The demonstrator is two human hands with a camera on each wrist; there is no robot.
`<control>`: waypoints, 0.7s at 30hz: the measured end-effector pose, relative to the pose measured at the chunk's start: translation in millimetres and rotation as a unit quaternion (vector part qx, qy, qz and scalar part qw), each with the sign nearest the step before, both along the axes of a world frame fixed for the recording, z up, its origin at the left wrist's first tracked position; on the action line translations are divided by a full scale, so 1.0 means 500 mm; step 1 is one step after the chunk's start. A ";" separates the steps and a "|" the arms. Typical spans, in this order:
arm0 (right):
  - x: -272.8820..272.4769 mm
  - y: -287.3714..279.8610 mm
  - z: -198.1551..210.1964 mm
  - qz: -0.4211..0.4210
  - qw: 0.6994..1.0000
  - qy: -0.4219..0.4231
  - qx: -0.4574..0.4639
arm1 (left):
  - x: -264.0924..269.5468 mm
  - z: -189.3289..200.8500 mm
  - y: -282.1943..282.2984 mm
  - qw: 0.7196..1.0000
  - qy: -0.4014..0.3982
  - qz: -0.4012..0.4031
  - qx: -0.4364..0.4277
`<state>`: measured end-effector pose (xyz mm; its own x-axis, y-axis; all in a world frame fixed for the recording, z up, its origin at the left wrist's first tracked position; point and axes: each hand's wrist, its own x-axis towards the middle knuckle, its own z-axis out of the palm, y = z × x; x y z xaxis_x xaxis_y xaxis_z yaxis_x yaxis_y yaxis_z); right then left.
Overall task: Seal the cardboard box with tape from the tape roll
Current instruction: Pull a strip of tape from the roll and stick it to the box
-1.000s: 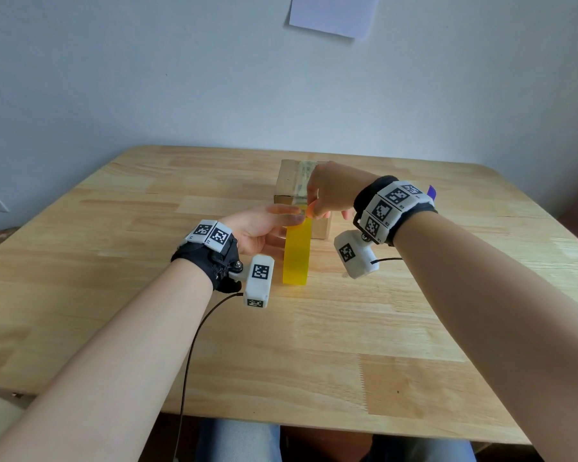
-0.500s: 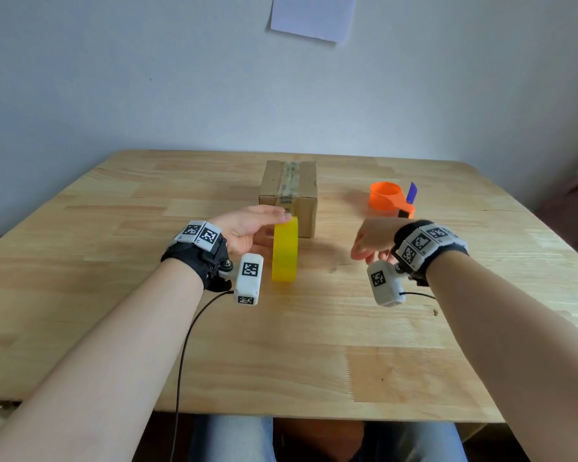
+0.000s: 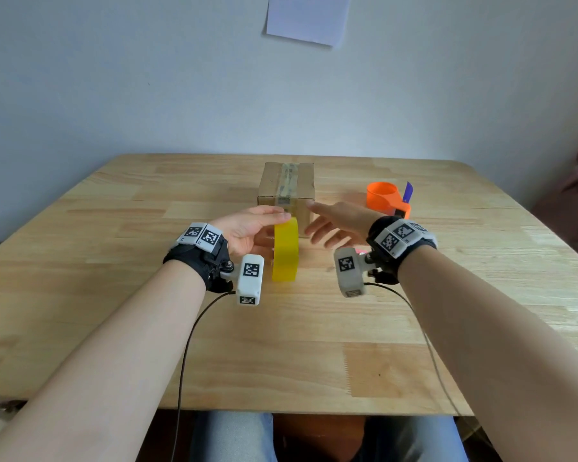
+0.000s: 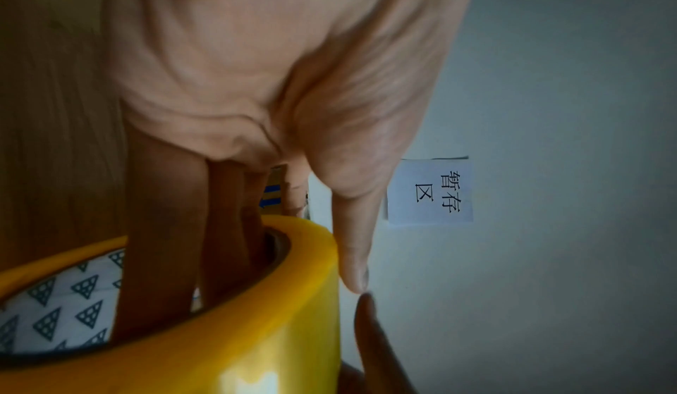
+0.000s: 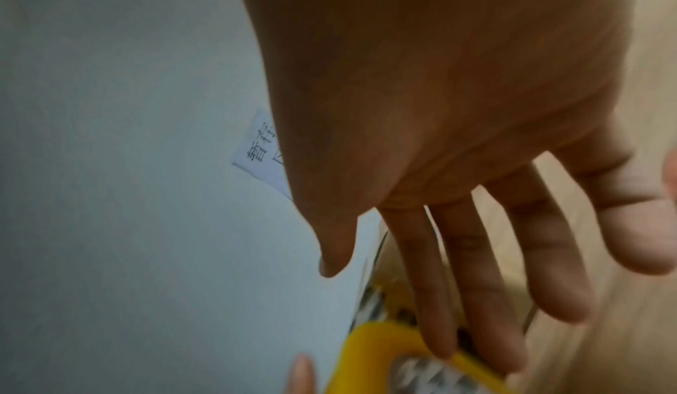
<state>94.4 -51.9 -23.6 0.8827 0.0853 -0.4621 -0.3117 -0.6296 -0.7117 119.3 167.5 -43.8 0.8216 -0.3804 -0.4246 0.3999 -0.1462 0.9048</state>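
Observation:
The yellow tape roll [image 3: 285, 250] stands on edge on the wooden table, just in front of the cardboard box [image 3: 287, 190], which has a tape strip along its top seam. My left hand [image 3: 251, 230] holds the roll [image 4: 256, 328], fingers reaching into its core and thumb lying over its top. My right hand [image 3: 334, 225] hovers to the right of the roll with fingers spread and straight, holding nothing. In the right wrist view the straight fingers [image 5: 487, 284] reach toward the roll [image 5: 403, 359].
An orange tape dispenser [image 3: 386, 199] with a purple piece stands to the right of the box. A white paper sheet [image 3: 307, 18] hangs on the wall behind. Bare wooden tabletop [image 3: 281, 345] lies between my arms and the front edge.
My right hand drew back to the right from the roll, then came back left toward it with fingers spread. My left hand kept hold of the roll.

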 end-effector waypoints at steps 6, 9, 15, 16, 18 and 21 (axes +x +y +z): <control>-0.006 0.062 -0.010 0.011 0.996 0.012 0.088 | -0.012 0.006 0.012 0.999 0.044 -0.003 0.013; -0.023 0.066 0.004 0.017 0.993 0.029 0.114 | -0.012 0.009 0.014 0.997 0.068 0.038 0.026; -0.045 0.066 0.009 0.012 0.989 0.063 0.136 | 0.012 -0.012 -0.007 0.993 0.005 0.096 0.063; -0.046 0.068 0.007 0.009 0.988 0.064 0.143 | 0.014 -0.013 -0.009 0.993 0.000 0.097 0.070; -0.049 0.071 0.005 0.012 0.987 0.060 0.151 | 0.015 -0.014 -0.010 0.992 -0.004 0.104 0.078; -0.049 0.075 0.004 0.016 0.987 0.053 0.149 | 0.013 -0.016 -0.008 0.991 -0.012 0.115 0.074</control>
<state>69.8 -14.5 -21.7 0.8257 0.2577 -0.5019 -0.3778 -0.4083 -0.8310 125.7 163.4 -51.7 0.8899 -0.1173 -0.4408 0.4163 -0.1863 0.8899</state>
